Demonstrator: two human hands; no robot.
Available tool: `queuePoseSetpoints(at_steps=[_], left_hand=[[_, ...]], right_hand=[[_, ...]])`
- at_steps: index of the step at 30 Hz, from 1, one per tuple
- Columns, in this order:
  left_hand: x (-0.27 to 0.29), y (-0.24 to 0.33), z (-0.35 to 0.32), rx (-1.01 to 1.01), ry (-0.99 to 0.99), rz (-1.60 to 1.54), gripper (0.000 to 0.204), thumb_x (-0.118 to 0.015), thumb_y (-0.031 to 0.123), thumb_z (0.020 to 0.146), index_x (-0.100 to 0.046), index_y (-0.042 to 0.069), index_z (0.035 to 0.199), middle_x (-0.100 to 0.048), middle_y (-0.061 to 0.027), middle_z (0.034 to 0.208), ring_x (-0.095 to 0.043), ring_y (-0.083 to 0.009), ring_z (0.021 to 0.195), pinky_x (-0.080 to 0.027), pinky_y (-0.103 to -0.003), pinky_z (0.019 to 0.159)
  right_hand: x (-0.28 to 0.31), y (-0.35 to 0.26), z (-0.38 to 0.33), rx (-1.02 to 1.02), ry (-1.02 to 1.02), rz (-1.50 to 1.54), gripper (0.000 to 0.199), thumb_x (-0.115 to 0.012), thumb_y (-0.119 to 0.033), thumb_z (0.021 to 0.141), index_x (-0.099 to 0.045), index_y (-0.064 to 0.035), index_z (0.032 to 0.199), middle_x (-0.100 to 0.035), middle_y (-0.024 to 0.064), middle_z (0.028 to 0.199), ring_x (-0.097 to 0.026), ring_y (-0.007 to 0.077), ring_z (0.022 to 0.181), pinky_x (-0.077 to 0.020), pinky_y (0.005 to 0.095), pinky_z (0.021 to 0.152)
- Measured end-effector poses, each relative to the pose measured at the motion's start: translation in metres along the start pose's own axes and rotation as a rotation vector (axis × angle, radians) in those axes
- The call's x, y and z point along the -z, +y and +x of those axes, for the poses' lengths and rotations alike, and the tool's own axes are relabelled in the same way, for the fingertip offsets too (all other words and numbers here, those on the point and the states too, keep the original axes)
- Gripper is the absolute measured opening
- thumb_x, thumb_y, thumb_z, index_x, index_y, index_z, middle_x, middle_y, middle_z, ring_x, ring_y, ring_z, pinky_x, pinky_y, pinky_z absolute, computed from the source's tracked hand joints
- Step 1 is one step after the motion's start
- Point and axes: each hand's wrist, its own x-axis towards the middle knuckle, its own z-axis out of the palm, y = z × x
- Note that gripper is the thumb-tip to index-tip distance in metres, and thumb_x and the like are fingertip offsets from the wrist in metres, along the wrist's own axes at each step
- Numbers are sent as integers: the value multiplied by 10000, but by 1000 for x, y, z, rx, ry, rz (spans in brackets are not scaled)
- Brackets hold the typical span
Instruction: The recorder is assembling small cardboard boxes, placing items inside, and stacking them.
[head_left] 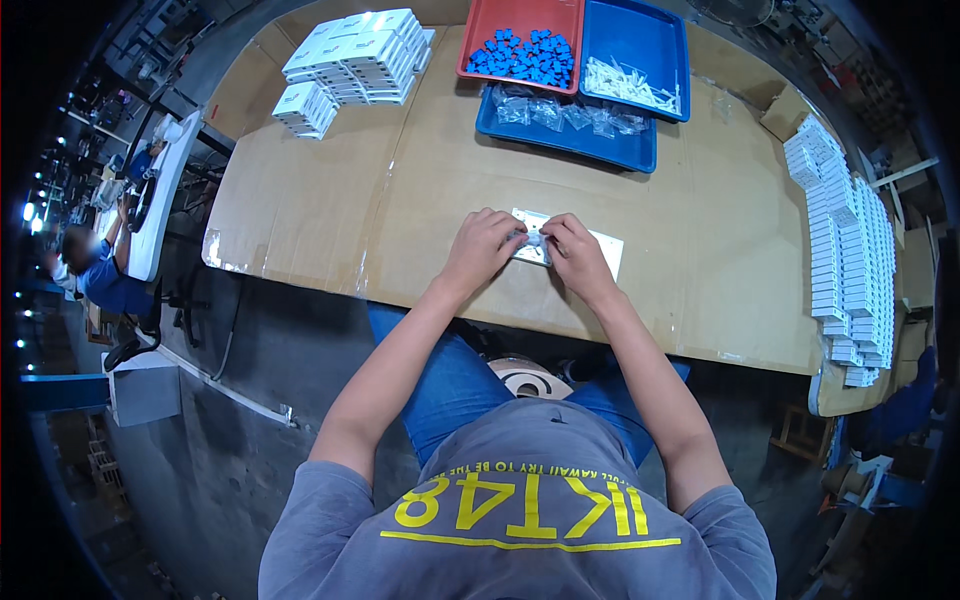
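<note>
Pinching small clear bag [533, 240] — between fingers of left hand [484, 247] and right hand [573, 252].

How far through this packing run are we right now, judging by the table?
Done: stacked small white boxes at the far left and long rows along the right edge. In hand: left hand and right hand pinch a small clear bag over a white sheet. Left: the red tray holds many blue parts, one blue tray white parts, another clear bags.
</note>
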Motion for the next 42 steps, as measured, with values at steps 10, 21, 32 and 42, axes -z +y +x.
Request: queuePoseSetpoints(at_steps=[10, 21, 32, 42], left_hand=[[-1, -2, -4, -10, 6, 29, 119, -759, 155, 893, -736, 76, 978, -716, -55, 985, -640, -272, 961, -478, -416, 880], [1, 0, -8, 0, -55, -9, 160, -776, 147, 863, -724, 61, 987, -716, -70, 1008, -646, -291, 958, -494, -431, 877], [7, 11, -27, -105, -49, 9, 323, -808, 217, 864, -725, 53, 1129, -694, -95, 1154, -650, -298, 1059, -504, -429, 927], [2, 16, -28, -63, -59, 24, 328, -794, 210, 868, -713, 45, 1139, -682, -98, 1156, -652, -288, 1069, -506, -419, 914]], right_hand=[[-1, 8, -2, 147, -37, -317, 110, -742, -91, 866, -727, -26, 954, -667, 101, 992, -645, 307, 967, -518, 426, 862], [-10, 2, 4, 10, -48, -537, 66, -717, -98, 844, -761, -53, 861, -693, 85, 951, -642, 277, 970, -458, 431, 850], [-1, 0, 1, 82, -122, -537, 80, -705, -109, 850, -761, -57, 873, -691, 86, 958, -646, 272, 967, -461, 428, 862], [7, -7, -5, 133, -193, -622, 141, -723, -130, 865, -763, -91, 994, -681, 64, 946, -638, 265, 979, -442, 456, 960]])
